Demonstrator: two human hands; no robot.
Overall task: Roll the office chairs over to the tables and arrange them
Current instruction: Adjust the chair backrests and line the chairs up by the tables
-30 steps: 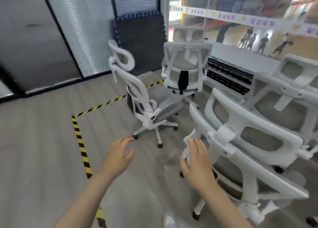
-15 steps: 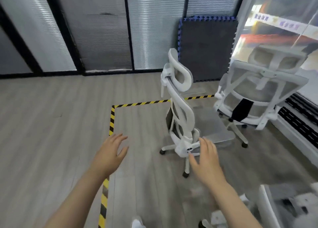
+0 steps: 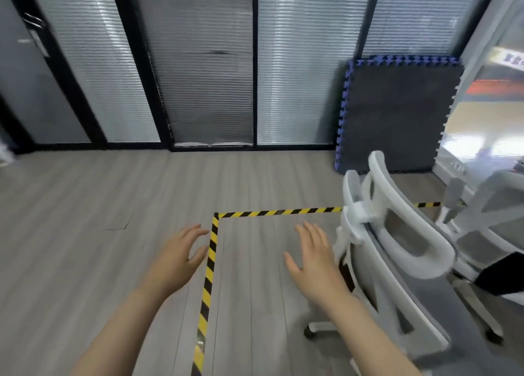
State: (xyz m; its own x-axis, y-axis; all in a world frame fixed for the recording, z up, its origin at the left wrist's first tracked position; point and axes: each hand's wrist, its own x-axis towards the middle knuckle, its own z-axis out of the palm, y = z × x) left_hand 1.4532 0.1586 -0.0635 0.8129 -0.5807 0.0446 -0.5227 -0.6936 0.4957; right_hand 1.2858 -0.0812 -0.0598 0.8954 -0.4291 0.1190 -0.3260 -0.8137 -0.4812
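Note:
A white office chair (image 3: 397,251) with a grey mesh back and headrest stands at the right, its back turned toward me. My right hand (image 3: 314,259) hovers open just left of the chair's backrest, apart from it or barely at its edge. My left hand (image 3: 178,259) is open over the floor, fingers spread, holding nothing. A second white chair (image 3: 493,228) shows partly at the far right edge. No table is in view.
Yellow-black hazard tape (image 3: 209,268) marks a corner on the grey wood floor between my hands. A dark foam mat with blue edging (image 3: 397,114) leans on the wall behind the chairs. Glass partitions with blinds (image 3: 204,63) close off the far side.
My view has swung left and closer: the other chairs left the frame and the nearest chair now sits at the right. Both hands stay open, the right one now beside the backrest.

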